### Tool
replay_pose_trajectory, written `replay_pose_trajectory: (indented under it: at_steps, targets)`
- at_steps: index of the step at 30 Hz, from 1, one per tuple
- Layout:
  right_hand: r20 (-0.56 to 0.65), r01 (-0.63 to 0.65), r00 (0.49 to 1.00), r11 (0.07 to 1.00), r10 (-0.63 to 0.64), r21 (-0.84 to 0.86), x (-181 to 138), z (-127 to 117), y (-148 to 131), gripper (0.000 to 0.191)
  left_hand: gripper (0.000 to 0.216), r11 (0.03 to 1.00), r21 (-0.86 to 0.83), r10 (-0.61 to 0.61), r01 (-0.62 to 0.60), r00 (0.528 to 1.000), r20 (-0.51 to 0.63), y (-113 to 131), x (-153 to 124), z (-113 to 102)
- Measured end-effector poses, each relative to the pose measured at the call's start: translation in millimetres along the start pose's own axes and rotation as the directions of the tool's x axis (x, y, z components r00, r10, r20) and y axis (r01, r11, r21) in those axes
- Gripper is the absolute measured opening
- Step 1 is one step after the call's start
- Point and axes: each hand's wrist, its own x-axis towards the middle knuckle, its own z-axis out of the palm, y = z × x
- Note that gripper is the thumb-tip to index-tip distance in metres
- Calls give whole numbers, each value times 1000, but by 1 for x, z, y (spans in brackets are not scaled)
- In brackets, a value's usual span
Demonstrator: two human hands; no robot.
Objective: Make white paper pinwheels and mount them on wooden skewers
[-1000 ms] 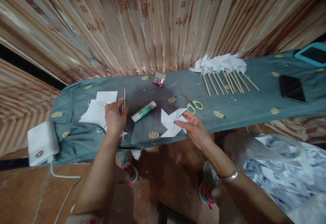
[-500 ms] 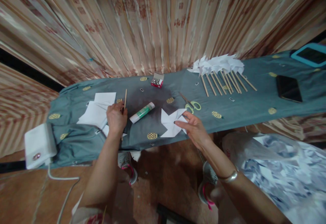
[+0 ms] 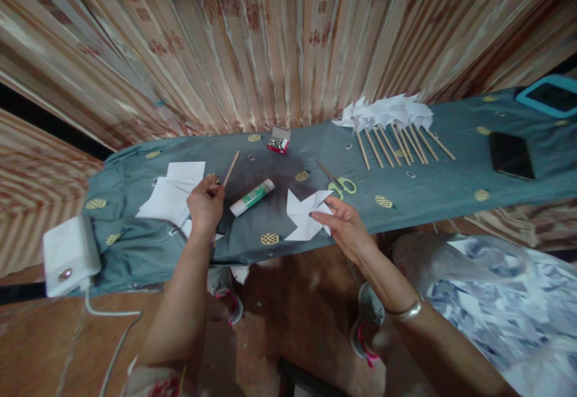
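My left hand [image 3: 206,204] is closed on a thin wooden stick [image 3: 231,168], whose far end sticks up to the right above the cloth. Beside and partly under that hand lie white paper sheets [image 3: 164,197]. A white paper pinwheel [image 3: 303,215] is pinched at its right side between the thumb and fingers of my right hand [image 3: 340,222]. Between the hands lies a green and white glue stick [image 3: 252,197]. Scissors with light green handles [image 3: 342,186] rest just beyond my right hand.
Several finished pinwheels on sticks [image 3: 387,114] lie at the back right. A small red box of metal pins [image 3: 278,142] stands open near the curtain. A phone [image 3: 511,155], a blue-framed tablet [image 3: 552,95], a white corded device [image 3: 71,255] and a bag of paper pieces [image 3: 496,301] are around.
The stick in my left hand has tilted from nearly upright to leaning right. My right hand and the pinwheel have barely moved.
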Motion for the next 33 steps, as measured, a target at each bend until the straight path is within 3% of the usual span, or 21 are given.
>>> replay_pose_trajectory:
  at_steps: [3, 7, 11, 14, 16, 20, 23, 25, 28, 33]
  targets:
    - [16, -2, 1000, 1000, 2, -15, -4, -3, -5, 44, 35, 986, -164, -41, 32, 998, -49, 10, -3, -4]
    - [18, -18, 1000, 1000, 19, -25, -11, -12, -14, 42, 29, 940, -337, 35, -55, 997, -66, 28, -19, -16]
    - [0, -25, 1000, 999, 25, -23, -19, -20, -21, 41, 28, 845, -531, 5, 61, 993, 121, 55, -56, -21]
    - [-15, -19, 1000, 1000, 19, -24, -25, -24, -25, 41, 28, 751, -611, -56, 250, 946, 318, 74, -97, -19]
    - [-11, -24, 1000, 999, 24, -32, -28, -26, -25, 41, 29, 675, -613, -125, 411, 882, 454, 80, -127, -16]
    - [16, -37, 999, 998, 38, -47, -34, -29, -19, 44, 36, 450, -602, -281, 660, 744, 606, 74, -183, -5]
    - [44, -41, 998, 996, 45, -83, -38, -30, -12, 46, 38, 309, -579, -368, 754, 656, 659, 62, -212, 6]
    - [62, -56, 996, 992, 63, -112, -41, -28, -7, 48, 40, 271, -557, -367, 785, 619, 694, 55, -223, 14]
    - [74, -81, 993, 985, 93, -154, -44, -25, 1, 54, 45, 255, -553, -387, 793, 608, 693, 45, -228, 23]
    - [68, -15, 997, 952, 38, -306, -45, -23, 9, 55, 48, 285, -577, -404, 766, 642, 652, 34, -229, 36]
